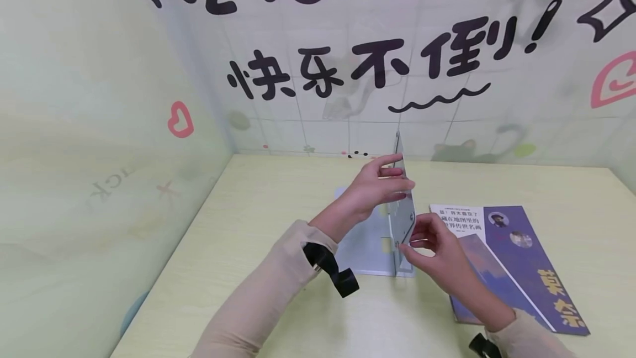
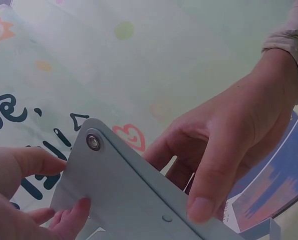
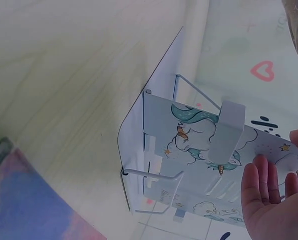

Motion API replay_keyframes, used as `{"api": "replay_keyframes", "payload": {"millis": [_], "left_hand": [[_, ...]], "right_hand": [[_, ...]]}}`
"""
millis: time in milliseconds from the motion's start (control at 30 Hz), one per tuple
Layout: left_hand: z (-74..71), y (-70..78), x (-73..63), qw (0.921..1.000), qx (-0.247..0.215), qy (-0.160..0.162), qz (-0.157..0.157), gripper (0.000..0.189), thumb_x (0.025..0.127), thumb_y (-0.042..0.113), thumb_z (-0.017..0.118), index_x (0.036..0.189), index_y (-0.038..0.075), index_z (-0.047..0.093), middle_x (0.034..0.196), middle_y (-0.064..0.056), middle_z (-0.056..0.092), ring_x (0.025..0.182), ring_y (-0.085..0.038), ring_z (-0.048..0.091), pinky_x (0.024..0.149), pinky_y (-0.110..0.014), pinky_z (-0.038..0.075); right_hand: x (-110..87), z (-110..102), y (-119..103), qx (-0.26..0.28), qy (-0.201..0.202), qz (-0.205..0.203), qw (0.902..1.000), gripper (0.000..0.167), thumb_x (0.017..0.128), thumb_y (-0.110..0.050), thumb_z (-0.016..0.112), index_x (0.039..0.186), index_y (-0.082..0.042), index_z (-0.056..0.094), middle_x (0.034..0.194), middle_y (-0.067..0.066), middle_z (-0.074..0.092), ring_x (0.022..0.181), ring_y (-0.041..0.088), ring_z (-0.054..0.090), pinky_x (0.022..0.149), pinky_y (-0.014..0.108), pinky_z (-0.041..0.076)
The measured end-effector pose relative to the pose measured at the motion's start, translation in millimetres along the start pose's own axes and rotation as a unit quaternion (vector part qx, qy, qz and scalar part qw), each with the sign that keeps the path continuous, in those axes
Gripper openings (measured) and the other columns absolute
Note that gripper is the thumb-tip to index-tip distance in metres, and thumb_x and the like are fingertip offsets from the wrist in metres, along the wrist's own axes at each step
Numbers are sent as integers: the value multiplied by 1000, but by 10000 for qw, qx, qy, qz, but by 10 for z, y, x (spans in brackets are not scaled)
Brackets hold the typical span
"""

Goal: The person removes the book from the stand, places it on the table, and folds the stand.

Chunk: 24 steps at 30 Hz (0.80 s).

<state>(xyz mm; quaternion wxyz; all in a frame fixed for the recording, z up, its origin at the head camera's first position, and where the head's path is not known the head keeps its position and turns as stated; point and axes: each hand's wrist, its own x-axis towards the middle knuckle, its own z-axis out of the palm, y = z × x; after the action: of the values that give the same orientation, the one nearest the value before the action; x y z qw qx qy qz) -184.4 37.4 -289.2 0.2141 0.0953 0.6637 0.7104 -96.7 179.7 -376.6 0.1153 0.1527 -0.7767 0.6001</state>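
Observation:
A pale metal book stand (image 1: 360, 250) has its base flat on the table and its panel upright, seen nearly edge-on in the head view. Unicorns and clouds decorate the panel (image 3: 203, 185) in the right wrist view, with wire brackets near the base. My left hand (image 1: 365, 195) grips the upper part of this panel, thumb and fingers at its edge. Lower down on the near side, my right hand (image 1: 442, 253) pinches the panel's edge between thumb and fingers. A round metal rivet (image 2: 93, 142) shows at one panel corner in the left wrist view.
Right of the stand lies a purple and blue book (image 1: 529, 269), close under the right forearm. A printed cloth wall (image 1: 318, 131) closes off the back of the table (image 1: 238, 247). Another cloth wall (image 1: 99, 126) stands along the left.

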Motion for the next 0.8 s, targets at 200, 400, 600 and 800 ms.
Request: {"api": "replay_keyframes", "payload": {"millis": [200, 400, 600, 800], "left_hand": [[-31, -7, -7, 9992, 392, -104, 23, 56, 82, 6, 67, 133, 15, 47, 115, -4, 50, 99, -18, 55, 80, -34, 52], [-187, 6, -48, 9973, 710, 17, 188, 46, 83, 10, 67, 127, 13, 52, 119, -6, 50, 104, -19, 53, 79, -32, 52], [-539, -37, -102, 9921, 1125, 220, 514, 43, 85, 9, 64, 126, 8, 51, 121, -10, 50, 105, -24, 54, 80, -33, 51], [-900, -271, -142, 9820, 1845, 370, 162, 36, 86, 7, 62, 120, 3, 53, 116, -12, 53, 100, -24, 56, 82, -36, 50]], "right_hand": [[-18, 14, -18, 55, 148, -93, 9998, 40, 73, 13, 67, 106, 8, 46, 92, 19, 55, 80, 8, 57, 69, 19, 51], [-27, 18, -5, 151, 212, -103, 9996, 40, 72, 15, 67, 106, 8, 46, 93, 20, 55, 80, 9, 57, 69, 19, 51], [-31, 5, 31, 130, 188, -54, 9997, 41, 71, 15, 66, 106, 8, 46, 93, 20, 55, 80, 9, 57, 69, 20, 51], [-35, -13, 35, 113, 212, -56, 9997, 40, 71, 16, 66, 104, 8, 45, 92, 18, 55, 79, 9, 57, 69, 20, 52]]}}
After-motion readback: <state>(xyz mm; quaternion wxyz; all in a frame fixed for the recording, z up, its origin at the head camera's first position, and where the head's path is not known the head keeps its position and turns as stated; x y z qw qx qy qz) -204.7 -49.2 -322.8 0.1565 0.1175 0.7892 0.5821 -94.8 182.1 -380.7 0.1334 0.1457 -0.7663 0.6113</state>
